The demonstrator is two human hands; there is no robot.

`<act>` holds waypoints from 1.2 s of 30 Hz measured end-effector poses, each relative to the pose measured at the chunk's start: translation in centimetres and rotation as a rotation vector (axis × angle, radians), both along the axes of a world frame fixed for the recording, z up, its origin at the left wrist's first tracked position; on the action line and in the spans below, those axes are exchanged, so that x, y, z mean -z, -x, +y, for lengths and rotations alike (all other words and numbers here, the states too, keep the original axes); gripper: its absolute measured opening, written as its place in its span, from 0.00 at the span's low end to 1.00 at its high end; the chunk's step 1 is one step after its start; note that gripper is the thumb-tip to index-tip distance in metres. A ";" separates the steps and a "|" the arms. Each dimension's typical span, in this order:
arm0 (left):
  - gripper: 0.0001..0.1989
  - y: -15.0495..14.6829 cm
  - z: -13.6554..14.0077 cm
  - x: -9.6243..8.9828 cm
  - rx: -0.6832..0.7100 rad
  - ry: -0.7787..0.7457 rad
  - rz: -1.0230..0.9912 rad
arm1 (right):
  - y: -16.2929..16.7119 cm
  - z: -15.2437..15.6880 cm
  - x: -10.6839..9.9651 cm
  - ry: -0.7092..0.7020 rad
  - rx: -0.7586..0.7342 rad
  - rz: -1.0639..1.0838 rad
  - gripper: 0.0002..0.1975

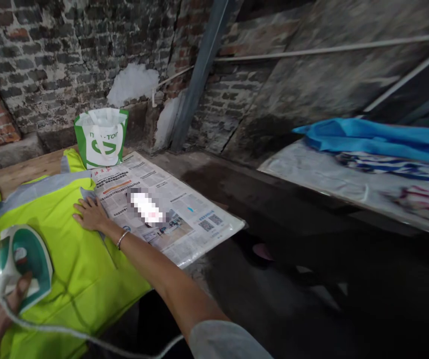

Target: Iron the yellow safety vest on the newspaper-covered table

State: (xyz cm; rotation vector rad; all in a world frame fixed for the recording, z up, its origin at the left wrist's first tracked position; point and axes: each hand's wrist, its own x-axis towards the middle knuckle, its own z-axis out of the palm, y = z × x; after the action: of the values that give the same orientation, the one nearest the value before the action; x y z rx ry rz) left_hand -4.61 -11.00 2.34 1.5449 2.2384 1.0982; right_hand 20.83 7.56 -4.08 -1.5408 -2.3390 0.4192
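A yellow-green high-visibility garment (76, 259) with grey bands lies spread over the table at the left. My left hand (12, 299) is wrapped round the handle of a green and white clothes iron (37, 264), which rests on or just over the fabric; I cannot tell which. From the iron a pale cord (61, 328) runs across the front of the garment to the right. My right hand (92, 215) lies flat on the garment near its right edge, fingers spread, with a bracelet at the wrist. Nothing is held in it.
Newspaper sheets (184, 199) under clear plastic cover the table's right side, with a blurred-out item (147, 208) on them. A green and white bag (102, 142) stands at the back. Across a dark gap, another table (293, 169) bears blue cloth (367, 137) and striped fabric. Brick walls rise behind.
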 end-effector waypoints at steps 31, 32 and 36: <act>0.23 -3.6 10.2 0.6 0.446 0.022 -0.278 | -4.1 -16.4 2.6 -0.011 -0.290 0.068 0.31; 0.22 -4.1 11.8 0.6 0.447 0.020 -0.284 | -4.1 -16.3 2.7 -0.026 -0.288 0.087 0.31; 0.21 -6.1 14.7 0.6 0.434 0.012 -0.293 | -4.0 -16.4 3.4 -0.129 -0.225 0.202 0.29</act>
State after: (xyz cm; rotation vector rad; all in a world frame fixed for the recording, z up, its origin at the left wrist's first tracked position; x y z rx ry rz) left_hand 1.49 3.74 1.76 1.6361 1.6190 1.0885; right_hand 24.87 -8.80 -7.51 -1.1262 -2.3361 0.4437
